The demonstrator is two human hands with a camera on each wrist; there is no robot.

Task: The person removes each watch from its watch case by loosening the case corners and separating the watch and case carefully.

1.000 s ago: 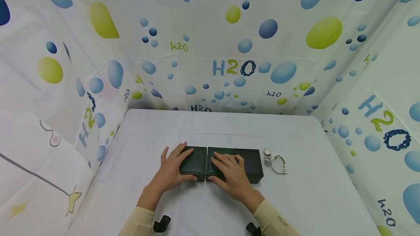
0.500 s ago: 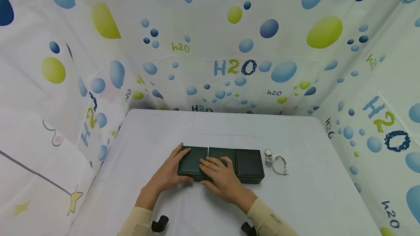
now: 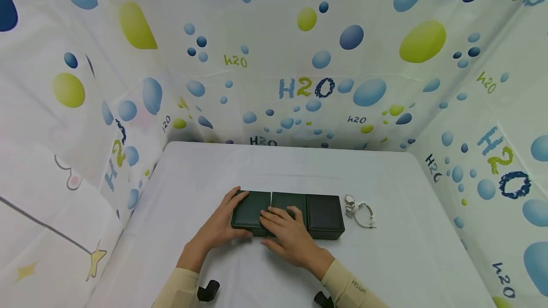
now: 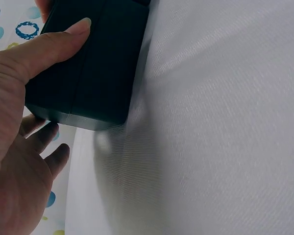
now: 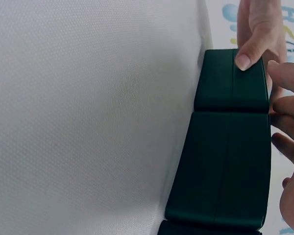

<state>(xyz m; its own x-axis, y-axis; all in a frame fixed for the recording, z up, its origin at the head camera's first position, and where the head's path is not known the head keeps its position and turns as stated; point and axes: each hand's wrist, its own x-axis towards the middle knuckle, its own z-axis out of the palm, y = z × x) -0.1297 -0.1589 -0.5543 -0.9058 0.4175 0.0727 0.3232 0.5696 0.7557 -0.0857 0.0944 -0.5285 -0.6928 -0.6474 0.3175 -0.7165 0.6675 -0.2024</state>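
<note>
Left hand (image 3: pixel 218 227) grips left box (image 3: pixel 250 210), steadying it; right hand (image 3: pixel 288 236) lies flat-fingered across middle box (image 3: pixel 295 201), holding nothing. Watch (image 3: pixel 359 213) right.

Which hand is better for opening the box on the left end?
Probably the left hand: its thumb and fingers already grip the leftmost dark green box. The right hand lies across the seam with the middle box.
</note>
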